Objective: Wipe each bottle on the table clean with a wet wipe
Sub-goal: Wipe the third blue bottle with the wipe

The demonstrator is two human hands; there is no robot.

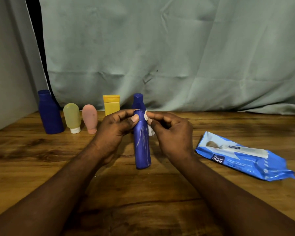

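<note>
- Gripped bottle (142,147), frame centre, near its top with left hand (116,128), fingers and thumb curled round it.
- Pinched wipe (150,131) in right hand (169,132), pressed to bottle's upper side.
- Noted pale streaks down bottle's body; judged it only part-wiped.
- Counted five more in a row (72,116) on surface (41,159), left of centre; wiped or not, could not tell.
- Spotted pack (242,155) lying at right.

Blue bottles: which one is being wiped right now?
The slim blue bottle in front: left hand grips its top, right hand pinches a wipe against it; the large blue bottle and half-hidden blue bottle stand behind.
</note>
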